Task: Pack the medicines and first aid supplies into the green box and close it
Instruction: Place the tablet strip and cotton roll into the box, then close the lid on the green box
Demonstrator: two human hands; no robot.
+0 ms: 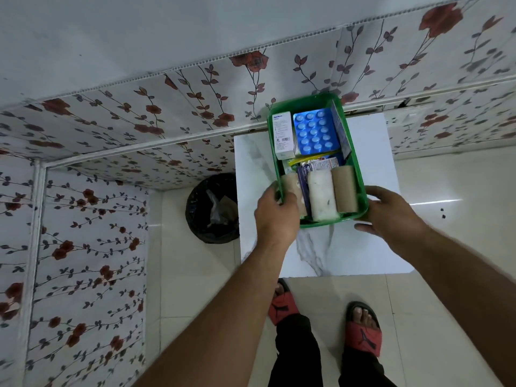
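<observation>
While no lid is on it, the green box [352, 152] sits open on the white marbled bench [371, 247], toward the far side near the flowered wall panel [195, 88], and its contents show plainly. At the far end a white medicine carton [284, 135] stands along the left wall of the box, a blue blister pack [315, 131] of round tablets lies beside it, and a dark blue flat packet [340, 127] leans upright against the right wall. Across the middle lie a few small printed sachets, too crowded to tell apart. At the near end three rolls stand side by side: a beige bandage roll [293, 191] on the left, partly hidden, a white gauze roll [322, 195] in clear wrap in the middle, and a brown bandage roll [345, 189] on the right. The left hand [275, 216] grips the near left corner of the box, thumb hooked over the rim and inside, fingers curled on the outer wall. The right hand [391, 210] rests against the near right corner with its fingers stretched along the outside; whether it truly clasps the box I cannot tell. Both forearms reach forward from below. A black bin [212, 208] stands on the floor to the left of the bench.
</observation>
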